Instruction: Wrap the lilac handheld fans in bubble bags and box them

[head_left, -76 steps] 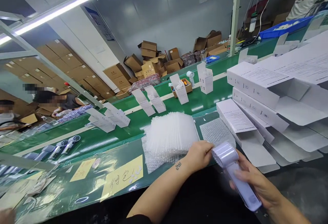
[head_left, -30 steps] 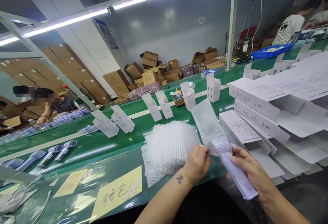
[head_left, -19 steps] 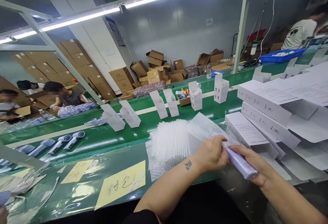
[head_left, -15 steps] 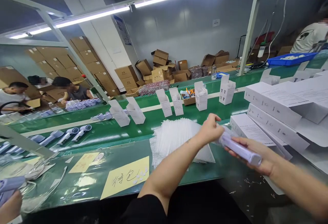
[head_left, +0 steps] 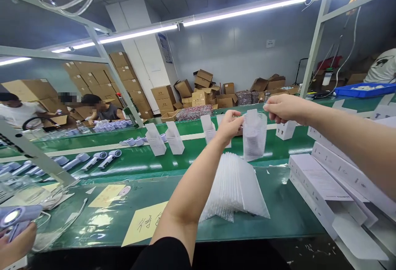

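Note:
In front of me hangs a translucent bubble wrap bag (head_left: 255,144) with a pale lavender handheld device inside, its shape blurred by the wrap. My left hand (head_left: 230,126) pinches the bag's upper left edge. At the upper right corner, my right hand (head_left: 283,107) is closed with its fingertips on the bag's edge. Below both hands, a fanned stack of flat bubble wrap bags (head_left: 238,185) lies on the green table. Several open white boxes stand on the belt behind, among them one white box (head_left: 285,130) under my right forearm.
White printed cartons (head_left: 312,175) are piled at the right. Lavender devices with round heads (head_left: 109,158) lie on the green belt (head_left: 192,150) at left. A yellow handwritten sheet (head_left: 144,222) lies near my left arm. At lower left, another person's hand (head_left: 18,239) holds a lavender device.
The lavender device was in my right hand beside the bag; now it is inside the bag. Both hands have risen, and my right hand has moved to the bag's top corner.

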`<state>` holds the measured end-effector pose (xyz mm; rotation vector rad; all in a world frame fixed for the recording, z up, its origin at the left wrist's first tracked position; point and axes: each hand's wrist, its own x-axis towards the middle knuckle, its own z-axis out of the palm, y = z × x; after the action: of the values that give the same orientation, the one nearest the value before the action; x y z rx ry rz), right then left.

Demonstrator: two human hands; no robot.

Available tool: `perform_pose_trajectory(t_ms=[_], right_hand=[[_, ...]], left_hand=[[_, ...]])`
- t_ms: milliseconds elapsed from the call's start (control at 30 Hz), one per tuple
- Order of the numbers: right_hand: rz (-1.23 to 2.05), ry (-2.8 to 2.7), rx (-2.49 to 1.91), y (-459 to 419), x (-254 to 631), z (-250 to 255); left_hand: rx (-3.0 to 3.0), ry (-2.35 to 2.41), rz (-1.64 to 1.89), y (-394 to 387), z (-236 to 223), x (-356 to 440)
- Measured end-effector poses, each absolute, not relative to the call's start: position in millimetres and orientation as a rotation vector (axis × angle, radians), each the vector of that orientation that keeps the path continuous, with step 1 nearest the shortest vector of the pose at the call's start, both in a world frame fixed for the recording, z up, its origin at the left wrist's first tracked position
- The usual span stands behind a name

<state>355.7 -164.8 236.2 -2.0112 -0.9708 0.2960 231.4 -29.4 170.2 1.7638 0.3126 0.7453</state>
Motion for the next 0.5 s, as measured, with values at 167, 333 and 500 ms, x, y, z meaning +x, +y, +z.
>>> perform_pose_trajectory(t_ms=[167, 333, 500], right_hand=[[0.403, -0.887, -1.501, -106, 361, 205], [0.281, -0.564, -1.416, -68, 377, 84], [0.242, -0.307, -1.300, -71, 382, -20]], left_hand=[[2.351, 0.136, 0.344, -2, 110, 214], [2.798, 0.076, -0.317, -32, 14, 223], [2.960, 0.267, -0.223, -45, -7, 213]])
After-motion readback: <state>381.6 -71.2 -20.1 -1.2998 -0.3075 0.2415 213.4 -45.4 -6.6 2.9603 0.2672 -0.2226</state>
